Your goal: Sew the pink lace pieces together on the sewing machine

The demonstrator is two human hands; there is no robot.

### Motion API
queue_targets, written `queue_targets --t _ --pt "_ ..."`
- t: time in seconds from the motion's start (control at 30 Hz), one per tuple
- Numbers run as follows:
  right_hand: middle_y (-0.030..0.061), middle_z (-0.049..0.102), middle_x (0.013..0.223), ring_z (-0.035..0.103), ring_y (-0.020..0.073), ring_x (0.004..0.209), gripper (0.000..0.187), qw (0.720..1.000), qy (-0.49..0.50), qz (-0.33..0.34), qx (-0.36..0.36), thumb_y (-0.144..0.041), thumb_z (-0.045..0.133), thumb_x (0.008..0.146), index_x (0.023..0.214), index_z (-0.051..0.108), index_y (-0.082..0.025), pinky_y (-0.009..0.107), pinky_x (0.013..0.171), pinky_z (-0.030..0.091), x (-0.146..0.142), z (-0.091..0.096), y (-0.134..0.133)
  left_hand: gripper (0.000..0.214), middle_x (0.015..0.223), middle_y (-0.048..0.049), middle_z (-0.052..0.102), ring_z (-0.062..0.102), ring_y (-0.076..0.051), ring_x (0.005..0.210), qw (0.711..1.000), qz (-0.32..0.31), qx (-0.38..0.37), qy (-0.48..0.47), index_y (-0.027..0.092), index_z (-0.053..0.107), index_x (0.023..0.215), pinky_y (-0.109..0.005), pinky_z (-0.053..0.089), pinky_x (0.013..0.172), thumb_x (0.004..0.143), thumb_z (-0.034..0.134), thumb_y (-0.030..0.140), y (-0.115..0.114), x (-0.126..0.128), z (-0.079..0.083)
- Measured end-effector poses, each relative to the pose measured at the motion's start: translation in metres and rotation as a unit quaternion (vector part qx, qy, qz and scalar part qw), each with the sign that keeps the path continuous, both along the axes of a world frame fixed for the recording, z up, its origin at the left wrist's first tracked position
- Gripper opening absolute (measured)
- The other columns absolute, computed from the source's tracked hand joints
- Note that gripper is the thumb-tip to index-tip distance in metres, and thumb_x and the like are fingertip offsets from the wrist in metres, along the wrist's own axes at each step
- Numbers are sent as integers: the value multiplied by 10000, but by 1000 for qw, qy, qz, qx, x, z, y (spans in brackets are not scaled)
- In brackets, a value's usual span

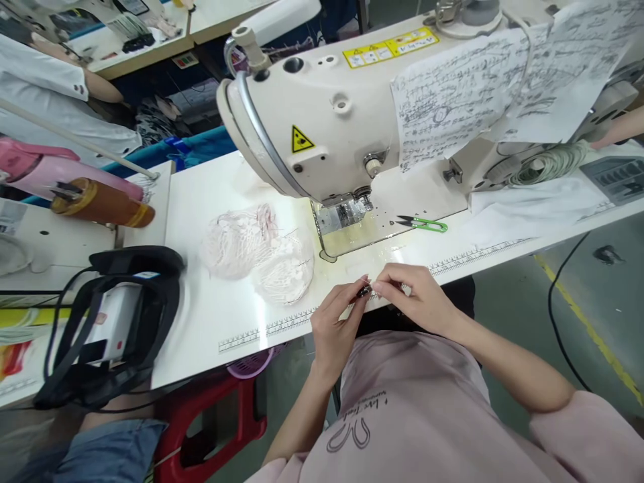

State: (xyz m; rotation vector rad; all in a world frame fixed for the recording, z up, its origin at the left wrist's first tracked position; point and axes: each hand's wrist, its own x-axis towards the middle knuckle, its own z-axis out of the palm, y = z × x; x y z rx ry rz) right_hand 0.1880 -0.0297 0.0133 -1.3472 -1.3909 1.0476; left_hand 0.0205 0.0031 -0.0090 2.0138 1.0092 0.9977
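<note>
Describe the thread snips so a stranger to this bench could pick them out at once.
Start at the cream sewing machine on the white table. On its bed, just right of the metal needle plate, lie the thread snips. They alone have a green handle, with dark blades pointing left.

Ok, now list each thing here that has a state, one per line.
small dark piece: pinched between both hands at the table edge.
left hand: shut on the piece.
right hand: shut on the piece.
green snips: lying flat, untouched.
lace fabric: bunched in a heap, untouched.
sewing machine: no fabric under its foot.
</note>
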Motion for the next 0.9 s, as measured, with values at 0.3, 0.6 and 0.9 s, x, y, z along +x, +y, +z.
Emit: queue_targets --t 0.3,0.6,0.9 --pt "-33 526 623 431 80 544 321 968 220 36 -117 -436 561 877 684 571 -179 231 526 350 -25 -29 -10 377 1009 -8 716 670 -163 867 996 60 54 -38 312 664 1144 -289 586 707 838 627 95 -8 1 -6" --pt "-27 513 644 431 93 606 294 988 137 -19 -70 -384 548 884 672 558 -180 238 553 329 -10 -23 -5 303 982 -15 715 670 -167 899 991 62 -70 -100 290 693 1093 -287 588 746 826 667 149 -9 1 -4" --pt "-16 541 673 469 105 626 241 998 56 -25 -8 -313 524 901 699 569 -190 247 583 357 -3 -18 -2 207 958 -44 703 675 -172 857 949 36 -286 -127 206 702 968 -271 580 748 767 739 237 -10 -2 -2"
